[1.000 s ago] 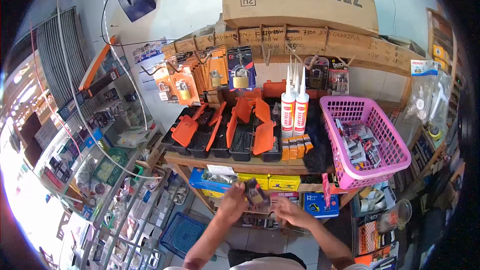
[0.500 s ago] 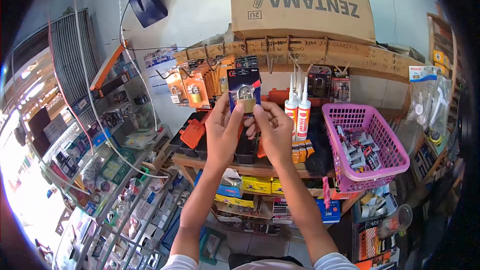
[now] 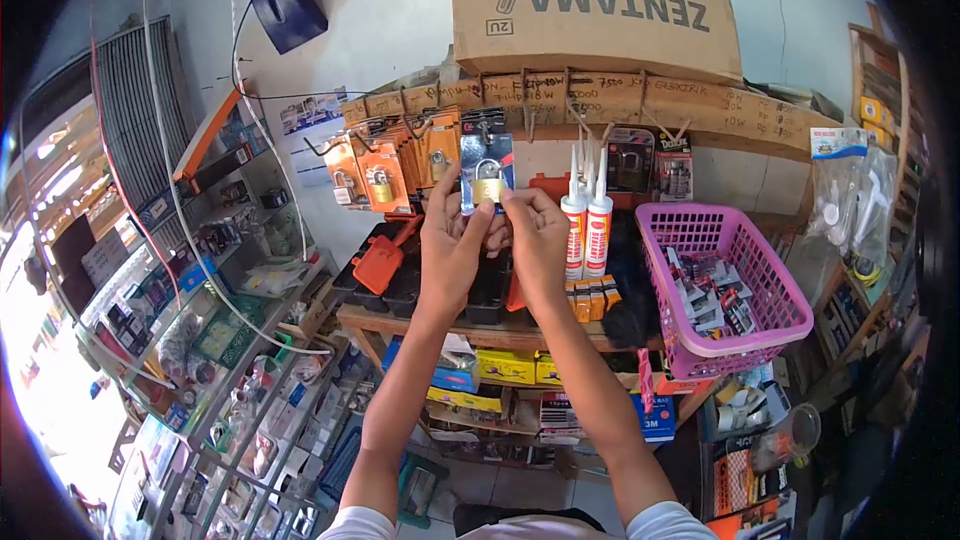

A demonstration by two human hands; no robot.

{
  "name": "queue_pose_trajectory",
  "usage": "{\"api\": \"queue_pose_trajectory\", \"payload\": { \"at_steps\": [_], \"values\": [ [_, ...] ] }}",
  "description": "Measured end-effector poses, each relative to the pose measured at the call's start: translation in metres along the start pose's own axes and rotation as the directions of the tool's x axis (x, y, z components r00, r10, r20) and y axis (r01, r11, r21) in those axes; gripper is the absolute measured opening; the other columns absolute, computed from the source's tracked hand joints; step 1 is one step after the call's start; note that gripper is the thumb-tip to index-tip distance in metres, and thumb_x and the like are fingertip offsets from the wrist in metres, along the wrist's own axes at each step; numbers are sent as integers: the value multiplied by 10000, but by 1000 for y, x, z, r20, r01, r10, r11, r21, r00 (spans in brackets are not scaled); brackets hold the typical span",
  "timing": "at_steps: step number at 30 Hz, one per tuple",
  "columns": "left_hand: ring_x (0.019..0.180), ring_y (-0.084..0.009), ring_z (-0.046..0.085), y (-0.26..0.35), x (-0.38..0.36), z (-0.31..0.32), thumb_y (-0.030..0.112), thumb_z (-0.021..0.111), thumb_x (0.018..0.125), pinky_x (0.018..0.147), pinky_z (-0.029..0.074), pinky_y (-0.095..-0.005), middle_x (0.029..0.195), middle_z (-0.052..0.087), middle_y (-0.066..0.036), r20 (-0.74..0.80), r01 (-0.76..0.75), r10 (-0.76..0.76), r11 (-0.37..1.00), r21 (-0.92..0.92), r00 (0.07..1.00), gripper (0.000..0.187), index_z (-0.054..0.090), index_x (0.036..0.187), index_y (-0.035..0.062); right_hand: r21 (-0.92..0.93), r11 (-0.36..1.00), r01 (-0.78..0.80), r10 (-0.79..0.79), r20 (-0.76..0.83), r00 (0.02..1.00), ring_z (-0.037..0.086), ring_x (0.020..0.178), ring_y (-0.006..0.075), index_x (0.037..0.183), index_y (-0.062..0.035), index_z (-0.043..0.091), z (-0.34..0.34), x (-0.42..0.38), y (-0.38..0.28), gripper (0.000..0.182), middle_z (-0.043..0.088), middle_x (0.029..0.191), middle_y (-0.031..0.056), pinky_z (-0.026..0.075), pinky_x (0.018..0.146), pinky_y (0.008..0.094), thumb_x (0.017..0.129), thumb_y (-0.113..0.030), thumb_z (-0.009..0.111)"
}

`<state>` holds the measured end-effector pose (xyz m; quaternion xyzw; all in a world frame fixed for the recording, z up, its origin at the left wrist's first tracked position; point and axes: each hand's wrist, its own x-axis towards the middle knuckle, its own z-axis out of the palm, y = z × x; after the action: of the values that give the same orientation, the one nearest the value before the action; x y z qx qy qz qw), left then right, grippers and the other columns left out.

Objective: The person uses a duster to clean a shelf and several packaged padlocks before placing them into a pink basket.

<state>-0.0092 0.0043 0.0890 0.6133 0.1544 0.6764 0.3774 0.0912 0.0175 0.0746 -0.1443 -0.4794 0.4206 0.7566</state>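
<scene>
Raised since half a second ago: carded padlock (image 3: 487, 172), pinched by your left hand (image 3: 450, 245) and right hand (image 3: 535, 240); hanging step, next seat its hole on the hook above your fingertips.

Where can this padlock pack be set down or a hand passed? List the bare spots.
Little is bare. The wooden shelf shows only a thin front strip below the black bins. A gap lies between the sealant tubes and pink basket. Both hands, left and right, hold the padlock pack against crowded hooks.
</scene>
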Motion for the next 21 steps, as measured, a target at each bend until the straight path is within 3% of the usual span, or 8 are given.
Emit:
{"api": "queue_pose_trajectory", "payload": {
  "at_steps": [6,8,10,12,14,16,18,21],
  "values": [
    [622,-52,519,-34,16,-11,-3,535,925,511,416,-189,935,581,-57,-100,3,3,998,56,995,493,314,1365,-25,-128,991,-49,52,20,998,601,467,142,838,36,586,-6,33,26,210,634,653,87,476,420,251,906,-162,605],
    [581,-64,528,-50,25,-25,103,576,929,458,418,-191,798,610,-41,-93,21,-5,984,177,996,430,396,1311,20,-367,930,-8,28,50,998,620,484,158,844,30,569,-10,47,27,222,610,627,100,474,385,262,934,-173,567],
    [583,-63,542,-51,25,-20,99,562,935,449,414,-187,805,624,-43,-105,17,12,964,266,994,412,407,1307,13,-626,780,-22,149,151,977,670,571,258,890,46,593,-20,60,17,278,648,679,169,525,471,349,928,-228,562],
    [564,-44,499,-51,24,-10,80,566,934,465,384,-191,772,604,-13,-133,-43,85,955,292,987,414,405,1305,-11,-916,348,201,36,228,973,681,701,365,917,46,624,-21,55,-11,385,662,723,218,546,623,428,908,-334,561],
    [635,-47,526,-63,29,-17,55,605,910,553,405,-173,751,580,-16,-80,-114,160,906,407,984,499,365,1336,-47,-975,129,183,147,202,968,664,797,403,867,25,662,-17,38,-46,455,671,758,218,527,738,457,892,-414,545],
    [639,-51,522,-64,24,-10,63,603,915,559,406,-183,755,578,-16,-71,-96,130,930,354,989,512,343,1343,-37,-977,12,213,34,213,976,686,712,315,778,2,663,-21,30,-60,488,677,689,148,539,706,427,893,-455,534],
    [644,-55,518,-53,17,0,72,601,919,565,407,-193,759,576,-16,-77,-77,104,951,300,992,525,320,1351,-28,-977,-65,203,516,141,845,682,621,229,759,-25,660,-18,23,-122,520,668,640,100,544,663,390,894,-504,512],
    [609,-76,489,-40,1,7,92,591,926,559,409,-211,817,568,-47,-92,-29,55,965,262,994,570,262,1383,4,-955,-227,189,705,-27,708,656,547,172,886,21,638,-63,46,-136,613,687,681,96,536,535,322,898,-572,479]
  ]
}}
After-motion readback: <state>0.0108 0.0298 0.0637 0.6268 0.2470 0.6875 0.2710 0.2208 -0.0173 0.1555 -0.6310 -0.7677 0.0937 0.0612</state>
